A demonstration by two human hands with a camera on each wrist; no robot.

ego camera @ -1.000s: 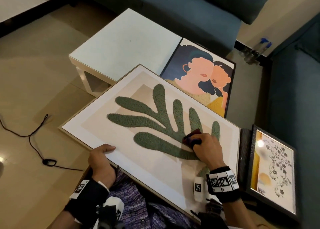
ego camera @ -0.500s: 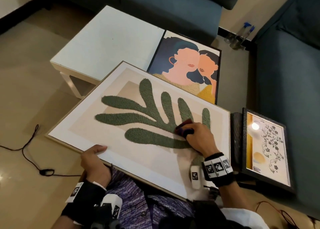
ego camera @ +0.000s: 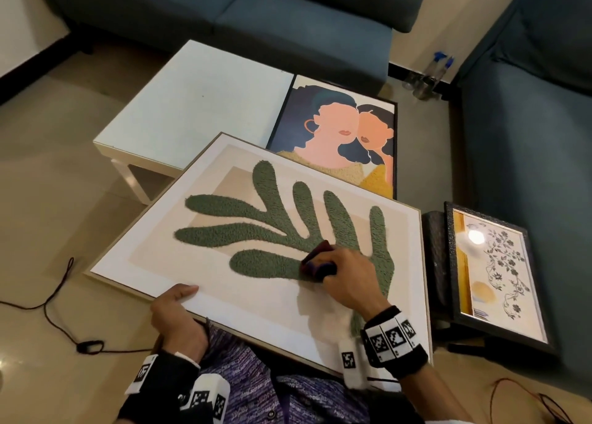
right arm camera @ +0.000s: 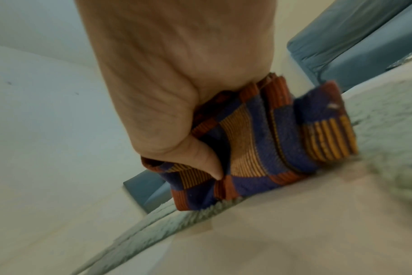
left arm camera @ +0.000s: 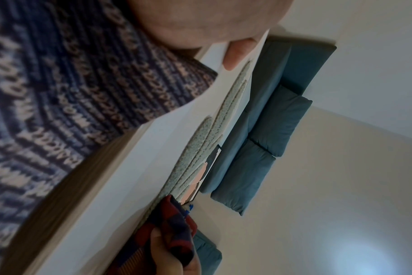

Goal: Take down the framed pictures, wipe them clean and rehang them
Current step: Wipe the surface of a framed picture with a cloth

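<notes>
A large framed picture with a green leaf shape lies tilted across my lap, its far end toward the white table. My left hand grips its near edge, thumb on the white border. My right hand clutches a bunched red, blue and orange checked cloth and presses it onto the green leaf near the stem. In the left wrist view the cloth shows at the picture's lower end.
A framed portrait of two faces leans between the white low table and the leaf picture. A black-framed floral picture stands at the right against a blue sofa. Spray bottles stand in the corner. A black cable lies on the floor.
My right hand and the cloth have stayed on nearly the same part of the leaf, shifting only slightly. My head view moved. The left hand keeps its grip on the frame edge.
</notes>
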